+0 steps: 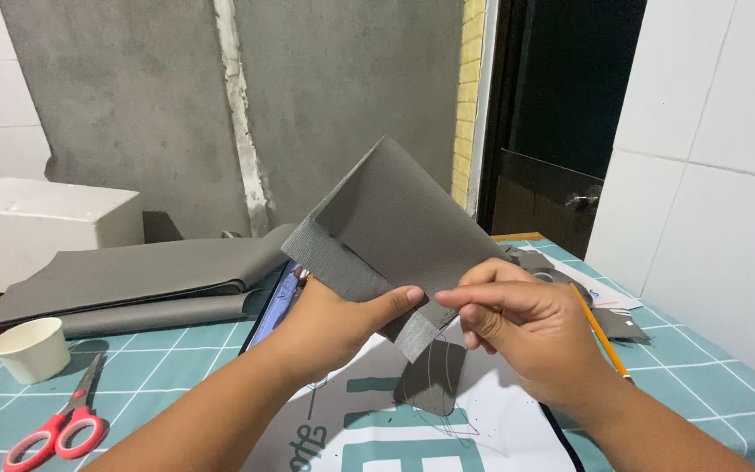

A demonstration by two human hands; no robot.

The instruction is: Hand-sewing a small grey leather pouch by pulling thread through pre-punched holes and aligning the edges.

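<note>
The folded grey sheet (pixel 395 223) looks like matt faux leather with a finely woven cloth backing. The scissors (pixel 61 424) have glossy red plastic handles and dull metal blades; the cup (pixel 31 348) is matt paper. The table cover (pixel 709 367) is smooth teal cloth with a slight sheen.

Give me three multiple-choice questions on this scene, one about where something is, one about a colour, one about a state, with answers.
1. Where do the scissors lie?
A. on the table's near left
B. on the white box
C. by the door

2. What colour are the scissor handles?
A. blue
B. red
C. black

3. How is the grey fabric piece held?
A. flat on the table
B. rolled up
C. lifted, folded, pinched by both hands

Answers: 1 A, they rest on the teal cloth beside the paper cup. 2 B, both loops are red. 3 C, the left hand and right hand grip its lower edge in the air.
</note>
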